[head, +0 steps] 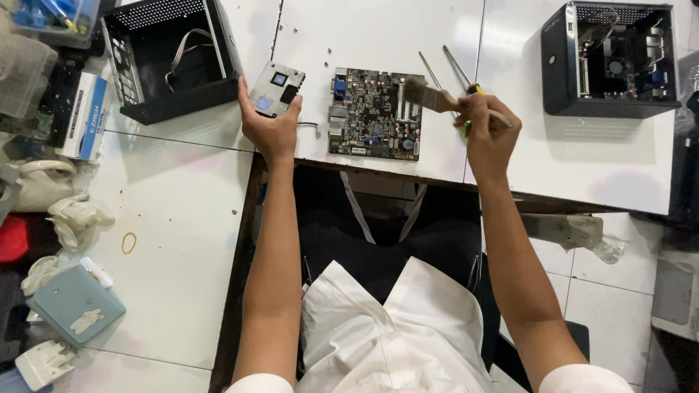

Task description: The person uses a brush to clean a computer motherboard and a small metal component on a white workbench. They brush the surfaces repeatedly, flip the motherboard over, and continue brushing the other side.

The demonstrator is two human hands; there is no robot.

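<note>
The left hand (pixel 271 127) is gripping a small grey drive module (pixel 277 89) in closed fingers beside the motherboard (pixel 376 114) lying on the white surface (pixel 378 36), while the right hand (pixel 486 129) is clasping a paintbrush (pixel 437 98) whose bristles are hovering over the board's right edge.

Two black computer cases (pixel 171 62) (pixel 608 62), one circuit board (pixel 375 114) (bare), one brush (pixel 437 98), two screwdrivers (pixel 460 73) (pixel 429 70)

Dark green circuit board (pixel 375 113), silver-grey drive (pixel 277 89), black cases (pixel 171 62), white table (pixel 378 36).
</note>
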